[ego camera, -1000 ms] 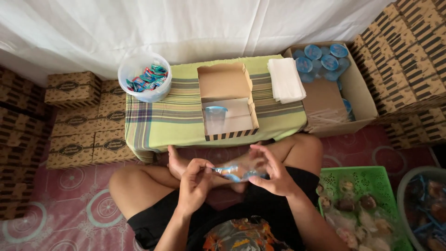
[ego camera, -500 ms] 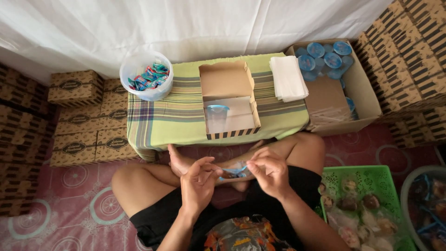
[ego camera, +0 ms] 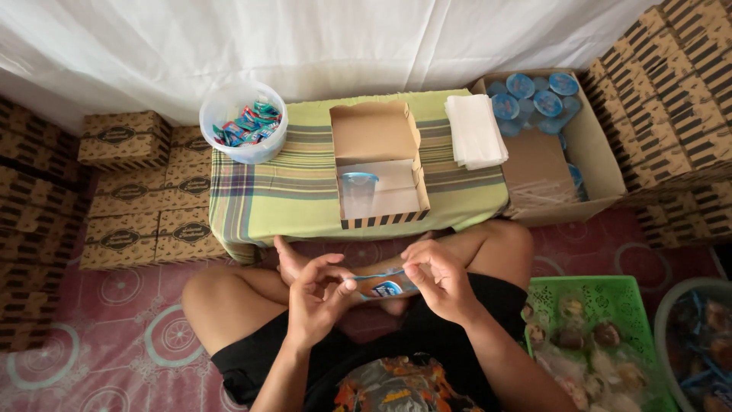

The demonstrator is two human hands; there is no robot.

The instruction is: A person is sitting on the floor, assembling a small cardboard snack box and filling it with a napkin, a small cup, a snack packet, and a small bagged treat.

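Pinched between the fingertips of the left hand and the right hand, a small clear packet with a blue label hangs above the crossed legs, near the open cardboard box.

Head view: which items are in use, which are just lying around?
In use:
left hand and right hand, both on the clear snack packet
open carton holding a cup

Lying about:
candy tub
napkin stack
green basket
stacked boxes
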